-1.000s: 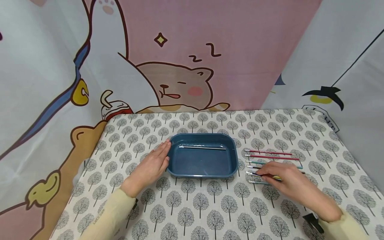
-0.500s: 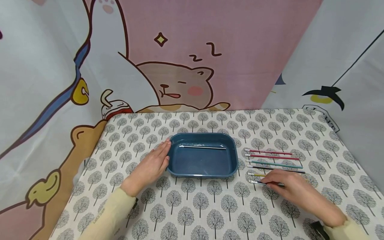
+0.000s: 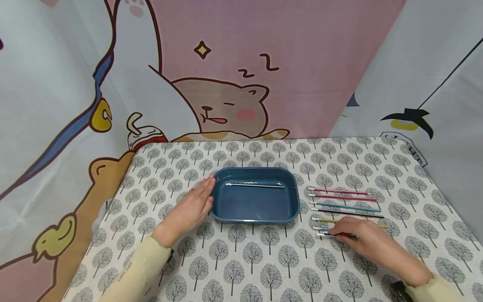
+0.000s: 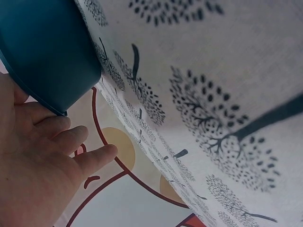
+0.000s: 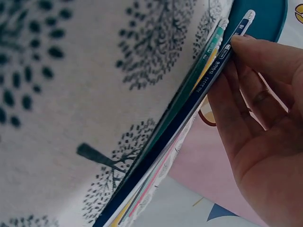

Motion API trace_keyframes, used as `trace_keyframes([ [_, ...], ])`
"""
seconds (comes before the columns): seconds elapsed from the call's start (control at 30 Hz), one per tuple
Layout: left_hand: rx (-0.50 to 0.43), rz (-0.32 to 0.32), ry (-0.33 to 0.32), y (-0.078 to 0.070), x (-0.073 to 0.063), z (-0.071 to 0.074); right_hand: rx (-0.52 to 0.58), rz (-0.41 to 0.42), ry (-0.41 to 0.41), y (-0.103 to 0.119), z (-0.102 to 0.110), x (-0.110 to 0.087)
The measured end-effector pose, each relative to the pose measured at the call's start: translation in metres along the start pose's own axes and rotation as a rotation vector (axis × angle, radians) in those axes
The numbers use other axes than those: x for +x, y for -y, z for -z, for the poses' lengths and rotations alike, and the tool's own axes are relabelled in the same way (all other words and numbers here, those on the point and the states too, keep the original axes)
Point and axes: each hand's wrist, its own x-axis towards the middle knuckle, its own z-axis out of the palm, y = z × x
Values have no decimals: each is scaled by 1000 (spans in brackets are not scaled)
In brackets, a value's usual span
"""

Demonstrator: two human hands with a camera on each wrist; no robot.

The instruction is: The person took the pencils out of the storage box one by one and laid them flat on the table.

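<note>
My right hand [image 3: 364, 237] pinches a dark blue pencil [image 5: 204, 84] between thumb and fingers, near its white-eraser end in the right wrist view. It is the nearest of a row of pencils, low over the cloth. Just behind it lie a green pencil [image 3: 321, 229], partly covered by my fingers, and a yellow pencil [image 3: 325, 219]. My left hand [image 3: 186, 214] rests with straight fingers against the left side of a dark blue plastic basin [image 3: 254, 205]. Along the far side inside the basin lies one dark pencil [image 3: 256, 186].
Farther back in the row lie two red pencils [image 3: 343, 197], a teal pencil [image 3: 345, 206] and a black pencil [image 3: 349, 212]. A tree-print cloth [image 3: 260, 260] covers the table. A cartoon curtain [image 3: 302, 84] hangs behind it.
The right hand has moved the dark blue pencil toward the front of the row, past the yellow and green ones. The left hand and basin have stayed put.
</note>
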Motion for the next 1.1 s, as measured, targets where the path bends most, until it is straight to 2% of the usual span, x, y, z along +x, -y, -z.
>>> trace_keyframes([
  [0.27, -1, 5, -2, 0, 0, 0, -38, -16, 16, -1, -4, -2],
  [0.43, 0, 2, -2, 0, 0, -1, -54, 10, 16, -2, -6, -2],
  [0.63, 0, 0, -6, 1, 0, -1, -42, 30, 16, -4, -8, -2],
  [1.1, 4, 7, 4, 0, 0, 0, -30, 12, 65, -3, -9, 0],
])
